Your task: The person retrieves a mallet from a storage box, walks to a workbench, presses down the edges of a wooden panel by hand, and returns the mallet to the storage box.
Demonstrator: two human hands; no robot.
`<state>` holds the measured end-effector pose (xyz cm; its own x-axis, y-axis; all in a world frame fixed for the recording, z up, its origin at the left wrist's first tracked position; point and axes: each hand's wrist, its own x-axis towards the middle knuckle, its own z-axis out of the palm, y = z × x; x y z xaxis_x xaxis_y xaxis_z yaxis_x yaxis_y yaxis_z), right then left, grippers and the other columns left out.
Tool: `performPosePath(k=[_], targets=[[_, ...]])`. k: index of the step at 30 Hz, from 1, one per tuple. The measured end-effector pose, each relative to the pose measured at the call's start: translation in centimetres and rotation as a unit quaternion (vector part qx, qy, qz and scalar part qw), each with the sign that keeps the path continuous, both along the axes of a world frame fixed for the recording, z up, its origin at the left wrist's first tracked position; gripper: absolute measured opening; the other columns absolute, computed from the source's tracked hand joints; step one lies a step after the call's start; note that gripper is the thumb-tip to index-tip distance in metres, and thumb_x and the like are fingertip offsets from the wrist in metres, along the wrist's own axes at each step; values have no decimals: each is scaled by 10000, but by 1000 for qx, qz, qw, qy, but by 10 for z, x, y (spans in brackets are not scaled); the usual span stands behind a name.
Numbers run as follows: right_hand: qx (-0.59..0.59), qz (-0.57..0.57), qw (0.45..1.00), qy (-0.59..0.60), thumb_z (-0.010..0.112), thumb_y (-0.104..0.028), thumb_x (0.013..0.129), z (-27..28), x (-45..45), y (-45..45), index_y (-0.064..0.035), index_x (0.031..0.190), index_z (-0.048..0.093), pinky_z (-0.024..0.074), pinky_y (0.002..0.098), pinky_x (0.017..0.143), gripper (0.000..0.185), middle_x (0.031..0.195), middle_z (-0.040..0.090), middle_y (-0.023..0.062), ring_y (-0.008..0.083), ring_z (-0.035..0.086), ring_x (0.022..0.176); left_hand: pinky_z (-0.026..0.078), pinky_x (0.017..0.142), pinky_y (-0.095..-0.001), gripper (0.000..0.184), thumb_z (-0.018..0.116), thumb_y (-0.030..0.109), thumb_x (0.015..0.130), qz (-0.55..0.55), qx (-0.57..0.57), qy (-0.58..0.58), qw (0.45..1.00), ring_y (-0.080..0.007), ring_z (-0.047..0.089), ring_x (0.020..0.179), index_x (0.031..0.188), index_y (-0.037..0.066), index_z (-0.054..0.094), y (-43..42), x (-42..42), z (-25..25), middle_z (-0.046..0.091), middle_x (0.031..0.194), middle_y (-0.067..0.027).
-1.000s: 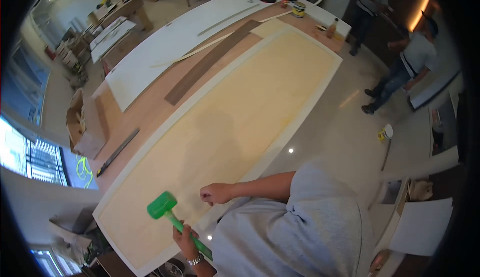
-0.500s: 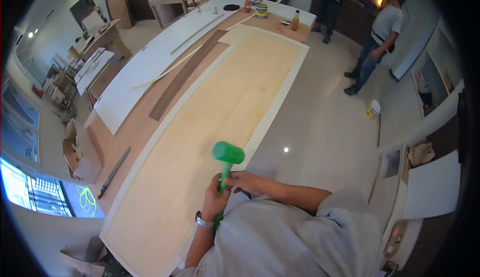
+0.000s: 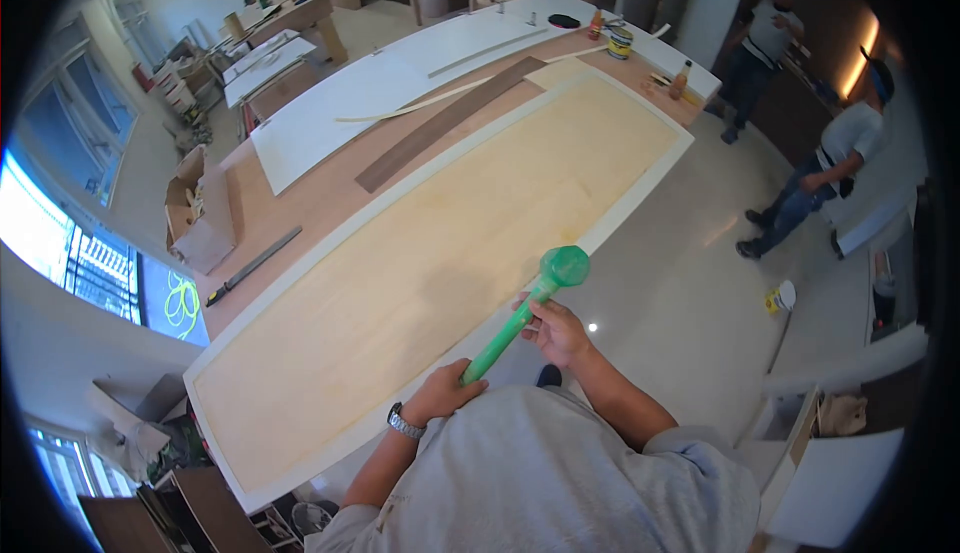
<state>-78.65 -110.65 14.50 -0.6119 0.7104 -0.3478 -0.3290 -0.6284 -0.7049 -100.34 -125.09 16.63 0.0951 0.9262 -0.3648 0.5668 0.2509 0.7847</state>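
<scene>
A green mallet (image 3: 502, 341) is held slantwise in front of my body, over the near edge of a pale wood panel with a white border (image 3: 400, 283). My left hand (image 3: 450, 391), with a metal watch on the wrist, is closed around the lower end of the handle. Just below the mallet's head, my right hand (image 3: 556, 331) grips the handle, thumb and fingers around it. The head points up and away to the right. Farther back on the table lie a dark brown strip (image 3: 450, 125) and a white sheet (image 3: 330, 138).
A file (image 3: 254, 265) lies left of the panel, near a cardboard box (image 3: 205, 218). A can (image 3: 620, 45) and a bottle (image 3: 680, 80) stand at the far end. Two people (image 3: 765, 48) are at the right, and a white bucket (image 3: 780, 297) is on the floor.
My right hand has moved up the handle to near the mallet's head, and my left hand is now at its lower end. The mallet tilts farther right. My view has turned.
</scene>
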Motion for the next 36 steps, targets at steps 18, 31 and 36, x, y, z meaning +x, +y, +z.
performPosePath(k=[18, 31, 36], targets=[[106, -11, 924, -367, 603, -358, 983, -87, 158, 118, -19, 840, 639, 434, 264, 458, 369, 610, 531, 16, 105, 469, 468, 423, 477, -315, 291, 733, 225, 861, 376, 104, -15, 921, -122, 527, 494, 810, -35, 613, 139, -2, -19, 558, 583, -52], [191, 328, 464, -800, 661, -249, 816, -231, 400, -94, -91, 837, 702, 549, 413, 755, 165, 851, 719, 97, 266, 695, 858, 501, 638, -457, 356, 698, 278, 777, 306, 177, 288, 890, -364, 686, 737, 910, -51, 684, 361, -234, -69, 693, 785, -223], [161, 318, 525, -773, 644, -197, 826, -195, 355, -122, -77, 896, 673, 542, 425, 777, 142, 898, 724, 88, 271, 683, 908, 547, 753, -475, 357, 603, 264, 854, 253, 105, 420, 865, -364, 690, 915, 1137, 55, 664, 401, -286, -76, 700, 1025, -201]])
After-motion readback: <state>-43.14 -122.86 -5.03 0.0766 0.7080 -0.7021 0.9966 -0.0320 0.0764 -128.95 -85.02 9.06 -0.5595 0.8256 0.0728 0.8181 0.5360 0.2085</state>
